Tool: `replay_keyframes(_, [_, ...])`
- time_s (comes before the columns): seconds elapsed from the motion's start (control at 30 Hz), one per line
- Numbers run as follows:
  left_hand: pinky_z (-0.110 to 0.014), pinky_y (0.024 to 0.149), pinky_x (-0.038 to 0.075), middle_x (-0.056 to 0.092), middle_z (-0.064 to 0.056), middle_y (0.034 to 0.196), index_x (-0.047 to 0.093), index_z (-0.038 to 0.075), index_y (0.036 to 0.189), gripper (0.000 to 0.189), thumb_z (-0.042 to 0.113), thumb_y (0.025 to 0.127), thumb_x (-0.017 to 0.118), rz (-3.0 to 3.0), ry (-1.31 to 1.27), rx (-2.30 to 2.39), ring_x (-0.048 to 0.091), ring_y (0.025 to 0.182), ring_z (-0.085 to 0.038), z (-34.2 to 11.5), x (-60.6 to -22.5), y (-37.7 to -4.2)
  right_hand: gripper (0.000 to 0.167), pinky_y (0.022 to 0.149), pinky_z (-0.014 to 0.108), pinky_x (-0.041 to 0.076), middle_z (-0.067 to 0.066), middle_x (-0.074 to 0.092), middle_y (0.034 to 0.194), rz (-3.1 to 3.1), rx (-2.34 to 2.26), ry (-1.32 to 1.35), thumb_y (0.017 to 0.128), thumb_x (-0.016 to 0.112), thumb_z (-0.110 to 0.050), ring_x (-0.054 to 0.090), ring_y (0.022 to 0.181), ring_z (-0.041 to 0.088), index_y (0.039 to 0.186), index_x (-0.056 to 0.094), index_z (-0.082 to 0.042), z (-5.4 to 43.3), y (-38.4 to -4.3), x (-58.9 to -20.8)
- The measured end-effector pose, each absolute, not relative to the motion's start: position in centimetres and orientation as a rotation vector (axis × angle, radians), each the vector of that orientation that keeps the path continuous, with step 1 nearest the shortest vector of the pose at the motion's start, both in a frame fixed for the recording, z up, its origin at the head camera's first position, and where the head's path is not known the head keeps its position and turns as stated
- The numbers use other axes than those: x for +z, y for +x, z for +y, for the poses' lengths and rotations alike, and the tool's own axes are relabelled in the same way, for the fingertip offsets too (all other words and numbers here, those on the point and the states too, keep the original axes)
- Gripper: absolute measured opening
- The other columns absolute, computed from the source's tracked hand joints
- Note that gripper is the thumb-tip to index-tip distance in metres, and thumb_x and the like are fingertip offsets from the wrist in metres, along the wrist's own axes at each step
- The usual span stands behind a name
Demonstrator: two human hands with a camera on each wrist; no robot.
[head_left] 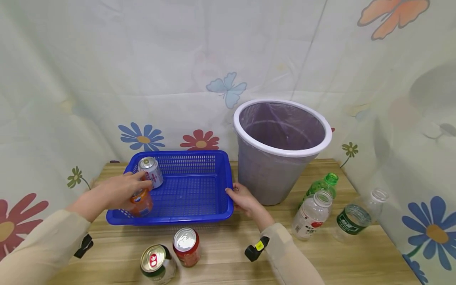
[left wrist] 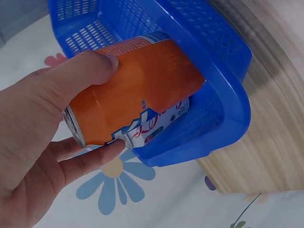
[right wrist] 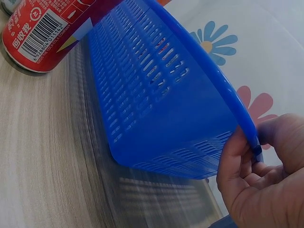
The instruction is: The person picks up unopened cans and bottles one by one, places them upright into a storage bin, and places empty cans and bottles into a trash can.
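Observation:
My left hand (head_left: 125, 189) grips an orange soda can (left wrist: 147, 85) by its upper end, the can's lower part inside the blue plastic basket (head_left: 195, 218) at its left end. Thumb and fingers lie on opposite sides of the can in the left wrist view. Just behind it in the basket stands a white can (head_left: 152, 174) with red lettering. The right hand (head_left: 246, 198) pinches the basket's right rim, with the thumb over the edge and the fingers curled beneath it in the right wrist view.
In front of the basket stand a red Coca-Cola can (head_left: 188, 249) and a dark green can (head_left: 159, 266). A lined grey bin (head_left: 270, 174) is right of the basket. Beyond it are a green bottle (head_left: 322, 186), a clear bottle (head_left: 310, 217) and a green-labelled bottle (head_left: 352, 219).

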State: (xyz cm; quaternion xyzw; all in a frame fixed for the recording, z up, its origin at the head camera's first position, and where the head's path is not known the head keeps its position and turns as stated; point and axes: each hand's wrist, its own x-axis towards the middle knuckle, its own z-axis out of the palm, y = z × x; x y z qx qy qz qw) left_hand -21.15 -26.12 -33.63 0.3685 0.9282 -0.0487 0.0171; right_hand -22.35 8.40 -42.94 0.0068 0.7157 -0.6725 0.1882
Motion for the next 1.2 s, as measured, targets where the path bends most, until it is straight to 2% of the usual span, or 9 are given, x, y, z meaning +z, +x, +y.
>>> replay_keyframes(0.3, [-0.036,0.060,0.051,0.049,-0.005,0.096,0.057,0.022,0.102,0.049,0.021,0.061,0.083,2.874,1.121,-0.137,0.053,0.076,-0.023,-26.2,-34.8,-22.1,0.018,0.055,0.025,0.054,0.002,0.059,0.083,2.027,-1.883,0.016,0.094,0.044,-0.009,0.059,0.062,0.008,0.106,0.042,0.004,8.3,-21.6,-41.8])
replay_keyframes(0.43, [-0.038,0.063,0.052,0.050,-0.005,0.096,0.058,0.020,0.103,0.050,0.020,0.060,0.084,2.876,1.090,-0.130,0.055,0.079,-0.024,-26.3,-35.3,-22.5,0.019,0.053,0.025,0.053,0.003,0.060,0.084,2.038,-1.880,0.032,0.094,0.046,-0.011,0.059,0.062,0.009,0.107,0.043,0.003,8.4,-22.6,-43.3])
replay_keyframes(0.53, [-0.041,0.066,0.053,0.051,-0.007,0.099,0.058,0.019,0.105,0.052,0.019,0.060,0.085,2.870,1.053,-0.130,0.056,0.082,-0.026,-26.2,-35.5,-22.8,0.020,0.052,0.026,0.053,0.008,0.062,0.088,2.039,-1.888,0.048,0.094,0.047,-0.013,0.061,0.064,0.012,0.107,0.044,0.002,8.5,-23.4,-44.6])
replay_keyframes(0.77, [-0.041,0.066,0.053,0.051,-0.008,0.097,0.058,0.019,0.105,0.052,0.018,0.060,0.085,2.867,1.046,-0.129,0.057,0.080,-0.026,-26.2,-35.9,-23.4,0.018,0.052,0.027,0.054,0.022,0.061,0.102,2.042,-1.894,0.063,0.093,0.048,-0.014,0.063,0.069,0.017,0.105,0.045,0.000,8.4,-23.4,-44.9])
replay_keyframes(1.2, [-0.047,0.075,0.053,0.053,-0.012,0.103,0.058,0.016,0.112,0.055,0.018,0.063,0.084,2.873,0.881,-0.106,0.057,0.087,-0.029,-26.1,-36.7,-24.5,0.018,0.051,0.025,0.052,0.015,0.062,0.096,2.030,-1.904,0.078,0.093,0.049,-0.013,0.062,0.067,0.015,0.106,0.045,0.000,8.4,-23.4,-44.8])
